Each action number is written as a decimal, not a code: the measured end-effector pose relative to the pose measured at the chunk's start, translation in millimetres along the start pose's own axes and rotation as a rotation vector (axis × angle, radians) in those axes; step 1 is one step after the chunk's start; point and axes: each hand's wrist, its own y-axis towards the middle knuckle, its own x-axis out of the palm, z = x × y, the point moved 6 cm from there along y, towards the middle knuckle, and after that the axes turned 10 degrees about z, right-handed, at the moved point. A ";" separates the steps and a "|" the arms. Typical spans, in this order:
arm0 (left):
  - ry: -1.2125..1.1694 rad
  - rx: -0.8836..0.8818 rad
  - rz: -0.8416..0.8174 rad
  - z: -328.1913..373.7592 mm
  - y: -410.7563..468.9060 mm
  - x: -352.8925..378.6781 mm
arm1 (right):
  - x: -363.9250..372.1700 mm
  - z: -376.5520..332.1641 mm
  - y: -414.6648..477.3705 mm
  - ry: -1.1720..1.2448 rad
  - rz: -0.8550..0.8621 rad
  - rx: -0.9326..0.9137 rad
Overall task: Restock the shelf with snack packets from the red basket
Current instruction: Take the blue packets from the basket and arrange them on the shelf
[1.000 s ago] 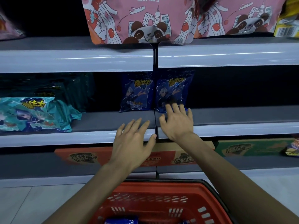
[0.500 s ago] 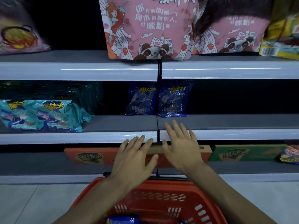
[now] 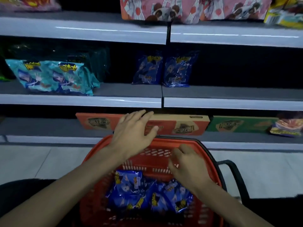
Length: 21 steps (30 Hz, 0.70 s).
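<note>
On the top level, pink panda-print bags stand in a row, with a yellow packet to their right and a blurred pink-and-yellow bag at far left. On the middle level at left, teal packets lie flat in front of dark green ones deep in shadow. On the lowest level an orange carton lies flat beside a green carton, near a purple packet at far right, and pale floor tiles show below.

Both hands empty over red basket; blue packets inside.
</note>
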 end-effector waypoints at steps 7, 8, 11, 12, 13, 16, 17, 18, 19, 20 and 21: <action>-0.038 -0.021 -0.006 -8.8 -14.6 -1.3 | 123.4 -8.5 -57.5 0.096 -0.676 0.315; -0.047 -0.024 -0.003 -10.1 -16.6 -2.5 | 138.8 -15.6 -64.2 0.111 -0.731 0.342; -0.078 -0.028 0.009 -14.0 -20.5 -7.2 | 175.1 -46.6 -75.2 0.143 -0.846 0.319; -0.085 -0.031 0.013 -15.7 -21.3 -8.7 | 186.3 -57.4 -77.4 0.144 -0.863 0.284; -0.092 -0.035 0.016 -17.3 -21.6 -9.5 | 199.0 -64.9 -79.9 0.136 -0.865 0.256; -0.101 -0.041 0.013 -22.5 -20.7 -10.0 | 227.9 -80.1 -82.4 0.146 -0.825 0.271; -0.099 -0.037 0.016 -25.2 -19.8 -10.0 | 234.7 -81.3 -81.9 0.183 -0.796 0.369; -0.096 -0.033 0.022 -28.4 -18.1 -9.8 | 241.0 -80.6 -82.0 0.237 -0.769 0.514; -0.094 -0.033 0.028 -32.7 -16.1 -9.8 | 246.0 -79.0 -81.6 0.300 -0.732 0.680; -0.092 -0.037 0.034 -37.6 -13.6 -9.9 | 250.6 -77.9 -80.9 0.348 -0.697 0.823; -0.088 -0.043 0.039 -42.4 -11.1 -10.3 | 255.6 -76.4 -79.8 0.378 -0.668 0.926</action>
